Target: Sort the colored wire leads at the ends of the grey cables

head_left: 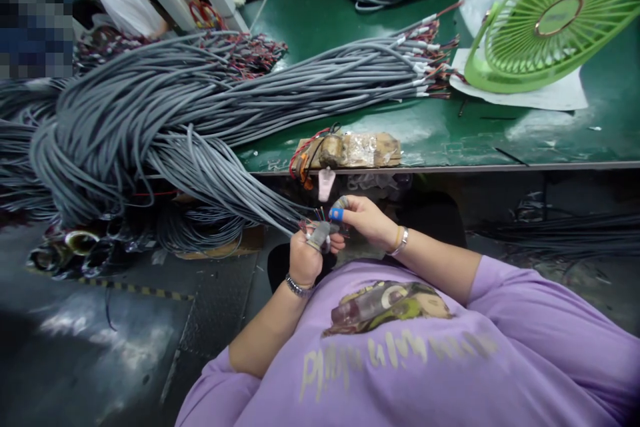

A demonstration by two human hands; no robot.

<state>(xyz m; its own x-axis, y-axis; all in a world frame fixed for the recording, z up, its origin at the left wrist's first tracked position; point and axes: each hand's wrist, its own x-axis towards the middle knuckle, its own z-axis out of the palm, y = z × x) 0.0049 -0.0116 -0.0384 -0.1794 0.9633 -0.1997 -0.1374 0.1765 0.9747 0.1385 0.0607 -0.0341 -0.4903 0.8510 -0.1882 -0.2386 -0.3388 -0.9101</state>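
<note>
My left hand (306, 259) is closed around the ends of a bundle of grey cables (240, 183) that hangs off the table's front edge. A grey covering is wrapped on its thumb. Thin coloured wires (320, 215) stick out of the cable ends above it. Close beside them, my right hand (367, 219) has thumb and fingers pinched together, with blue tape on the thumb. Whatever lies between those fingertips is too small to make out.
A large heap of grey cables (130, 100) covers the left of the green table (545, 137). A wooden block with a taped-on device (367, 149) sits at the front edge. A green fan (555, 23) stands right. More cable coils (200, 230) lie below left.
</note>
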